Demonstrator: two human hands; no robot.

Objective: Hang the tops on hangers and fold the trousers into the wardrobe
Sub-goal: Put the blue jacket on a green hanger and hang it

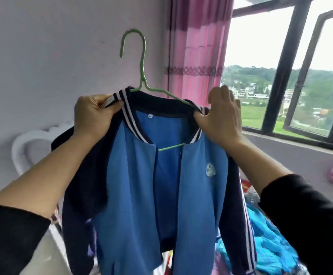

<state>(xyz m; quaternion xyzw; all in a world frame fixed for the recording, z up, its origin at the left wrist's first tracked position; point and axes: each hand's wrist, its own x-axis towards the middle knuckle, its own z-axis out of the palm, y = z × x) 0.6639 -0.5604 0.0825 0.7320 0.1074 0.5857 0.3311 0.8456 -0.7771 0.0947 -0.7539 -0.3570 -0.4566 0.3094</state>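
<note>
The left grip (94, 114) pinches the striped collar of the blue jacket (134, 185) and the right grip (223, 116) clasps its other shoulder, the jacket draped open-fronted on a green hanger (142, 62), held up above heaped clothes (270, 245) at the near right.

The blue zip-front jacket (201, 195) hangs on a green wire hanger (142, 62), between left grip (94, 114) and right grip (221, 118) at its collar; pink striped curtain (197, 46) behind; dark-framed window (280, 76) right; turquoise clothes heap (270, 245) below-right.
</note>
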